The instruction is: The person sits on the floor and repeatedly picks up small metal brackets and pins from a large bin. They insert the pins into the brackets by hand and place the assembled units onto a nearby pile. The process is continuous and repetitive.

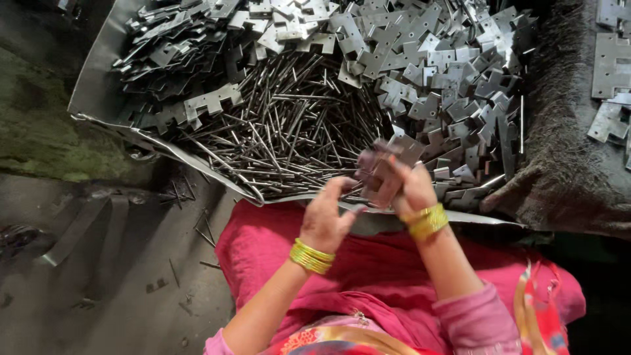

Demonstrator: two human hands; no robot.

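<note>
Both hands are up over the near edge of the tray [98, 85] now, and the right hand [411, 187] has its fingers [392, 186] pinched closed on a small stack of hinge plates [388, 158], held just above the heap at about the 5 o'clock side of the pile of pins. The left hand [325, 220] sits just beside it at 8 o'clock, fingers curled with the tips reaching toward the plates; whether they pinch a pin or anything at all, I cannot tell, the motion blur smears it. These plates look like thin stamped steel: stiff, light one by one, likely slick and sharp along the cut edges and knuckle notches, so the flat faces, thumb on one side and fingertips on the other, seem the safest place to take hold. The pins [289, 131] filling the tray's middle look thin, hard and apt to roll, best nipped near one end. Loose plates [447, 72] bank up from 12 o'clock round to 3 o'clock. Yellow bangles [312, 256] ring both wrists over a pink cloth [276, 250] on the lap. How many plates are in the grip is hard to make out, the tray's far rim is cut off at the top, and more plates [611, 66] at far right run out of view.
</note>
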